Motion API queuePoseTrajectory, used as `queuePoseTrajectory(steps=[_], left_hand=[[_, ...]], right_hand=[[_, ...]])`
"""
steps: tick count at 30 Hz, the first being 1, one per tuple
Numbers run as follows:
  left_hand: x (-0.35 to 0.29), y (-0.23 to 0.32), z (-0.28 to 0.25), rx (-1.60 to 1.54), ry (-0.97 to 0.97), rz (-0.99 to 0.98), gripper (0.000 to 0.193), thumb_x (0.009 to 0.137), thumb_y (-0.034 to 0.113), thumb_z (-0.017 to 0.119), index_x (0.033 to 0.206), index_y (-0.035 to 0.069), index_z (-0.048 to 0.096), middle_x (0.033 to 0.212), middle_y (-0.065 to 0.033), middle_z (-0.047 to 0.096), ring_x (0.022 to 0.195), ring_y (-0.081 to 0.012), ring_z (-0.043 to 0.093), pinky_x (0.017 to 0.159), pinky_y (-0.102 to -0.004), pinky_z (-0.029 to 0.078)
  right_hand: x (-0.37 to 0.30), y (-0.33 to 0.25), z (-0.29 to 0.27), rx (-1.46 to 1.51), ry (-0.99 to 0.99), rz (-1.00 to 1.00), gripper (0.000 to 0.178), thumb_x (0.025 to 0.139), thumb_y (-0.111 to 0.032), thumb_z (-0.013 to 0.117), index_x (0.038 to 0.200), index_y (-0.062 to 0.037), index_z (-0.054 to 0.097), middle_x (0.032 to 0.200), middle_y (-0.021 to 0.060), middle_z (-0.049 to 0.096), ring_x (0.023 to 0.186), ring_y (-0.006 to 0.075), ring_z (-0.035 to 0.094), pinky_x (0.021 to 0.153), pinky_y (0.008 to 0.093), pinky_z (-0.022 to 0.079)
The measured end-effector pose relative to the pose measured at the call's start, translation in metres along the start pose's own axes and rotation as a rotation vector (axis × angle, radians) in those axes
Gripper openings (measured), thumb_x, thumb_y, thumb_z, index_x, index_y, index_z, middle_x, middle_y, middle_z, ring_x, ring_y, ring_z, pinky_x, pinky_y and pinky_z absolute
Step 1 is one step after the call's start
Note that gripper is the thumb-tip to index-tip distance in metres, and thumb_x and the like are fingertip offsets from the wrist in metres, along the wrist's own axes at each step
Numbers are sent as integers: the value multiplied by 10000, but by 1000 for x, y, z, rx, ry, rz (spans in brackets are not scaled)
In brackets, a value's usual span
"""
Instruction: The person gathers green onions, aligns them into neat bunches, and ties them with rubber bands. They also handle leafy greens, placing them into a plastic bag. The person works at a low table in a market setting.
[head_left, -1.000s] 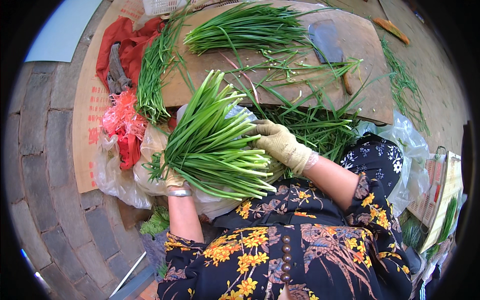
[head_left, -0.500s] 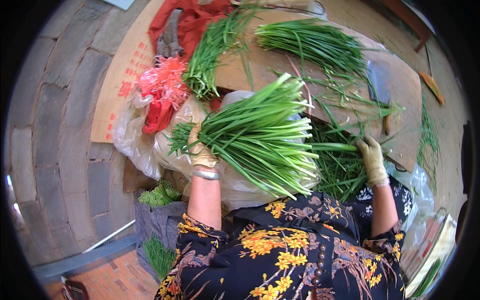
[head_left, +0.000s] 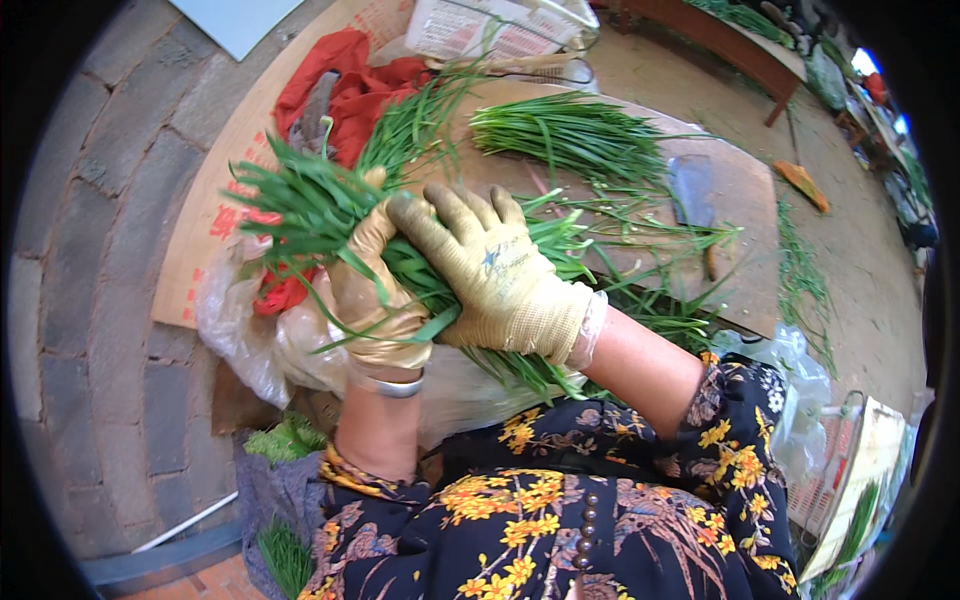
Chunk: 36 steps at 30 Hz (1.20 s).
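Observation:
Both my hands wear yellowish work gloves and meet around a thick bunch of green chives [head_left: 305, 205] above my lap. My left hand [head_left: 375, 295] is wrapped around the bunch from below. Over its top lies my right hand [head_left: 495, 275], fingers curved across the stalks and pressed close to the left hand. The leaf tips fan out to the far left, while the pale cut ends point right, partly hidden behind the right hand. Farther off, another bunch of chives [head_left: 565, 130] rests on the wooden board [head_left: 745, 270], with a looser heap [head_left: 415, 130] left of it.
A cleaver [head_left: 692, 188] lies at the board's right among loose stalks. Red cloth [head_left: 375, 95] and a white basket [head_left: 480, 35] are at the far side. A clear plastic bag [head_left: 240, 300] sits at left; a grey cloth bag [head_left: 265, 500] with greens stands near my left elbow.
My right hand has left a single stalk at the right and come across onto the bunch. The bunch has shifted left, and the view has tilted up a little.

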<state>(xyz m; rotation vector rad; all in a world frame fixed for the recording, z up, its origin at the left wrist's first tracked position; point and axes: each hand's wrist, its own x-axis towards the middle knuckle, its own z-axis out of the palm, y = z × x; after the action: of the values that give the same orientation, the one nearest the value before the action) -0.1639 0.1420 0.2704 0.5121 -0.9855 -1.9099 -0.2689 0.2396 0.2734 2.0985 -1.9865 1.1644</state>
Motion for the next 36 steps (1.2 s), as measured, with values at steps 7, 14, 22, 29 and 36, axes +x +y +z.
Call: queuePoseTrajectory(steps=[7, 14, 22, 29, 36], left_hand=[[-11, -18, 138, 252, -872, 352, 346, 971, 120, 536, 1279, -28, 587, 1268, -163, 616, 1149, -240, 599, 1015, -342, 474], [10, -22, 192, 339, -1195, 171, 408, 905, 136, 592, 1298, 25, 585, 1263, -133, 625, 1160, -241, 599, 1032, -347, 444], [67, -15, 179, 337, -926, 129, 499, 830, 154, 656, 1319, 85, 584, 1257, -98, 635, 1173, -242, 599, 1051, -354, 409], [-33, -176, 116, 786, -1326, -198, 837, 722, 235, 850, 1426, 30, 445, 1416, -166, 498, 1341, -282, 452, 1149, -360, 318], [-107, -290, 33, 1591, -2418, 159, 221, 875, 229, 563, 806, 107, 734, 788, -126, 693, 771, -280, 692, 678, -419, 558]], right_hand=[[-36, 52, -80, 584, 559, 279, 695, 659, -99, 768, 1288, -34, 479, 1091, 153, 622, 995, 289, 605, 875, 434, 486], [-168, 110, -186, 1145, 1102, 397, 307, 825, -147, 689, 1084, 11, 641, 1002, 126, 691, 922, 293, 663, 960, 451, 514], [-301, 142, -211, 1207, 1319, 34, 451, 889, -157, 666, 1299, -23, 534, 1012, 84, 666, 971, 238, 653, 1155, 554, 296], [-309, 131, -216, 1123, 1227, 3, 570, 910, -170, 635, 1420, -13, 435, 1017, 47, 633, 999, 247, 653, 1133, 549, 325], [-304, 113, -241, 1116, 1168, -88, 605, 930, -208, 612, 1463, -46, 376, 1093, 86, 677, 1028, 235, 666, 1103, 574, 366]])
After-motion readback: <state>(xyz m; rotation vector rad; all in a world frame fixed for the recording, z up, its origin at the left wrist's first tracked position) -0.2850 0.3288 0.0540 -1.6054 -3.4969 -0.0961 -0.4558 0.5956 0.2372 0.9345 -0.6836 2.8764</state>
